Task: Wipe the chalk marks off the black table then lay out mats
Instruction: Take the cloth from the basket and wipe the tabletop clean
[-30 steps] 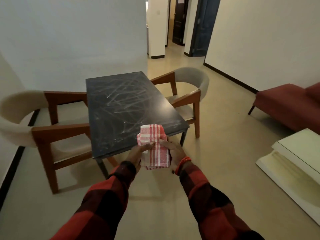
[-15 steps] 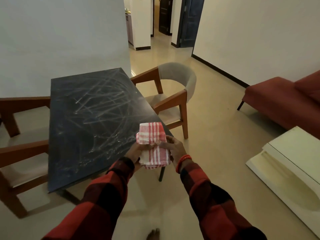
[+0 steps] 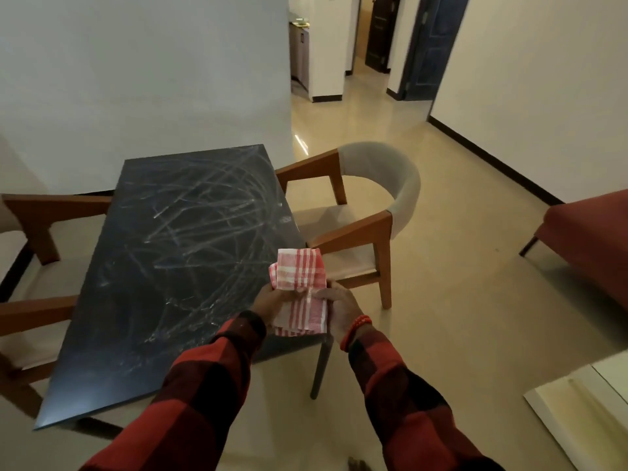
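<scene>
From the head camera, both hands are meeting over the near right corner of the table (image 3: 163, 266), and both are gripping the folded red-and-white cloth (image 3: 300, 287). The left hand (image 3: 273, 302) is curling its fingers around the cloth's left edge; the right hand (image 3: 341, 309) is pinching the right side, thumb on top. The cloth's lower layers are hiding the palms, so how the far fingers are lying is hard to make out.

The table is showing white chalk marks (image 3: 204, 226) scrawled across nearly all of its black top. Its near right corner is sitting behind the hands and cloth, with only one dark leg (image 3: 321, 368) peeking out below. No mats are showing.

The chair (image 3: 370, 212) right of the table is standing just beside the table's edge. The left chair (image 3: 30, 239) is being cut off by the frame. Open floor (image 3: 458, 300) is stretching right of the table toward a red seat (image 3: 591, 232), itself only partly in view.
</scene>
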